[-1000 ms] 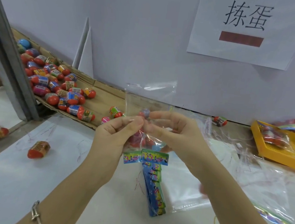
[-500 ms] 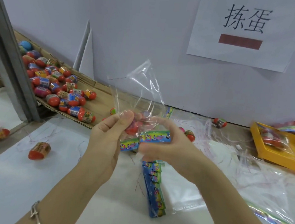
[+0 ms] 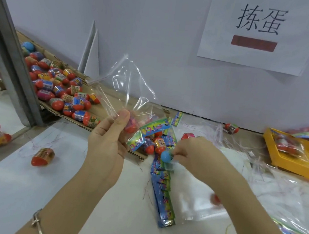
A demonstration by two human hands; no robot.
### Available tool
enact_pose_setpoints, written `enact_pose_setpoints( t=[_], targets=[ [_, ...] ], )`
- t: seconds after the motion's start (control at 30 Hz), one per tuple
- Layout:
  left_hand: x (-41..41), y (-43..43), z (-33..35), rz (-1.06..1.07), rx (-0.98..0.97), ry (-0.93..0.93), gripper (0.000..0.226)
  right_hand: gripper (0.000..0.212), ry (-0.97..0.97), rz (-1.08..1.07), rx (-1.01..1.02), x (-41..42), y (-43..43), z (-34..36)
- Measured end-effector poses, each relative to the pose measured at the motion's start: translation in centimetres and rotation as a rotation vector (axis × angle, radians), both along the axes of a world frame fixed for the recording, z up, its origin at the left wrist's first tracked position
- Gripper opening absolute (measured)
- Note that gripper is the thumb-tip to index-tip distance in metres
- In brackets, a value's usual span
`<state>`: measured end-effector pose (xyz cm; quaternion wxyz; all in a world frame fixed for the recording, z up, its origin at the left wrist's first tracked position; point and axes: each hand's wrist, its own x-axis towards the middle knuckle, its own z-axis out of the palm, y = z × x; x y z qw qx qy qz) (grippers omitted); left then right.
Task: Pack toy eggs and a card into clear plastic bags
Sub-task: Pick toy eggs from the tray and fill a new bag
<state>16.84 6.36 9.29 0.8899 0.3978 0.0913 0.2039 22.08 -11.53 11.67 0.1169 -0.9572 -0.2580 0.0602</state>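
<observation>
1. Your left hand [image 3: 108, 142] is raised over the white table [image 3: 7, 186]. Thumb and fingers pinch the clear plastic bag [image 3: 130, 87] partway down, and the bag's open top stands up crumpled above your thumb.
2. Your right hand [image 3: 193, 156] sits lower and to the right. Its fingers are curled and pinch the bag's bottom end, right beside a blue egg [image 3: 165, 155] at that end.
3. The bag hangs slanted between your two hands. Through the film you can see the card [image 3: 153, 127], a green and blue strip lying tilted, and several red toy eggs [image 3: 159, 144] bunched just below it.
4. Under your right wrist a stack of cards [image 3: 163, 198] lies fanned along the table. Flat clear bags [image 3: 207, 207] lie just beside it.
5. To your left, a cardboard tray [image 3: 54, 111] along the wall holds a pile of loose eggs [image 3: 66, 91]. A single egg [image 3: 43, 156] lies apart on the table, near your left forearm.
6. At the far right a yellow tray [image 3: 296, 169] holds filled bags.
7. A paper sign [image 3: 255, 32] with two large characters hangs on the wall above, and a metal bracelet [image 3: 37, 221] circles your left wrist.
</observation>
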Motion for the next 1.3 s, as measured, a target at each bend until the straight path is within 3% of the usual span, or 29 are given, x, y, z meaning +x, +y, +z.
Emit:
enact_pose_setpoints(
  t=[0.07, 0.13, 0.17, 0.27, 0.3, 0.37, 0.43, 0.5, 0.53, 0.57, 0.6, 0.63, 0.67, 0.7, 0.73, 0.77, 0.8, 0.87, 0.9, 0.93, 0.97, 1.03, 1.07, 1.13, 1.17, 1.2, 1.23, 1.27, 1.3],
  targets=[
    [0.1, 0.1, 0.0, -0.005, -0.006, 0.011, 0.019, 0.036, 0.285, 0.094, -0.042, 0.2, -2.4, 1.5],
    [0.1, 0.0, -0.2, -0.015, 0.007, 0.006, 0.022, 0.048, 0.683, 0.113, 0.368, -0.3, -4.1, 3.6],
    [0.1, -0.1, -0.2, -0.015, 0.016, 0.006, 0.023, 0.055, 0.687, 0.068, 0.471, 0.3, -5.4, 3.8],
    [0.0, -0.4, -0.3, -0.014, 0.071, 0.011, 0.017, 0.076, 0.327, -0.191, 0.153, 1.0, -7.7, 4.6],
    [-0.1, -0.5, -0.2, -0.019, 0.093, 0.006, 0.013, 0.079, 0.337, -0.114, 0.174, 1.1, -8.8, 4.2],
    [-0.1, -0.5, -0.1, -0.025, 0.112, -0.004, 0.007, 0.079, 0.557, -0.009, 0.457, 0.4, -9.5, 4.6],
    [-0.2, -0.4, 0.0, -0.019, 0.115, -0.001, 0.011, 0.072, 0.561, -0.045, 0.463, 1.3, -12.0, 3.7],
    [-0.2, -0.5, -0.1, -0.009, 0.116, 0.007, 0.018, 0.051, 0.344, -0.18, 0.105, 2.7, -12.8, 3.7],
    [-0.2, -0.5, 0.0, -0.006, 0.117, 0.013, 0.02, 0.046, 0.383, -0.244, 0.177, 2.8, -12.5, 4.3],
    [-0.2, -0.4, 0.0, -0.004, 0.12, 0.018, 0.022, 0.055, 0.445, -0.17, 0.434, 3.7, -13.1, 4.1],
    [-0.1, -0.4, 0.1, 0.0, 0.121, 0.018, 0.022, 0.065, 0.731, -0.029, 0.601, 2.3, -12.0, 4.4],
    [-0.1, -0.4, 0.1, -0.001, 0.122, 0.017, 0.022, 0.069, 0.774, 0.026, 0.737, 2.0, -12.6, 4.9],
    [-0.1, -0.4, 0.0, -0.004, 0.124, 0.016, 0.022, 0.068, 0.945, -0.311, 0.932, 2.6, -12.6, 4.4],
    [-0.1, -0.4, -0.1, -0.005, 0.125, 0.013, 0.023, 0.062, 0.801, -0.364, 1.031, 2.8, -13.5, 3.0],
    [-0.1, -0.4, -0.2, -0.007, 0.13, 0.009, 0.024, 0.055, 0.555, -0.363, 0.711, 1.7, -13.1, 2.3],
    [-0.1, -0.4, -0.3, -0.008, 0.139, 0.008, 0.024, 0.049, 0.564, -0.459, 0.533, 1.8, -12.9, 1.8],
    [0.0, -0.3, -0.3, -0.006, 0.146, 0.007, 0.024, 0.048, 0.596, -0.47, 0.596, 2.2, -12.9, 1.7],
    [0.2, -0.1, -0.3, -0.001, 0.159, 0.007, 0.024, 0.051, 0.829, -0.206, 1.007, 2.6, -12.8, 1.8],
    [0.2, -0.1, -0.3, -0.003, 0.164, 0.004, 0.023, 0.053, 0.772, -0.268, 1.131, 2.0, -13.1, 3.1],
    [0.2, -0.2, -0.3, -0.004, 0.163, -0.003, 0.023, 0.05, 0.719, -0.604, 1.187, 3.0, -13.0, 3.2],
    [0.2, -0.2, -0.4, -0.004, 0.166, -0.013, 0.023, 0.044, 0.498, -0.506, 0.96, 1.7, -14.6, 3.1],
    [0.1, -0.4, -0.4, -0.011, 0.194, -0.03, 0.028, 0.027, 0.3, -0.697, 0.499, 1.8, -14.6, 3.7],
    [0.0, -0.4, -0.4, -0.016, 0.215, -0.036, 0.032, 0.027, 0.459, -0.58, 0.887, 1.7, -14.3, 4.2],
    [-0.1, -0.4, -0.4, -0.028, 0.251, -0.036, 0.04, 0.039, 0.834, -0.18, 1.053, 0.1, -14.8, 4.8],
    [-0.2, -0.6, -0.5, -0.039, 0.266, -0.031, 0.04, 0.046, 0.92, -0.166, 1.159, -0.6, -14.5, 4.6],
    [-0.3, -0.7, -0.5, -0.047, 0.28, -0.032, 0.038, 0.054, 0.652, -0.465, 1.072, 0.0, -15.0, 3.2],
    [-0.4, -0.7, -0.6, -0.051, 0.303, -0.036, 0.033, 0.06, 0.572, -0.405, 1.033, 0.1, -14.7, 3.5],
    [-0.5, -0.8, -0.5, -0.056, 0.331, -0.037, 0.027, 0.059, 0.607, -0.491, 0.627, 0.5, -13.8, 3.0],
    [-0.4, -0.9, -0.5, -0.063, 0.351, -0.038, 0.023, 0.053, 0.416, -0.644, 0.553, 0.5, -13.5, 3.2]
  ],
)
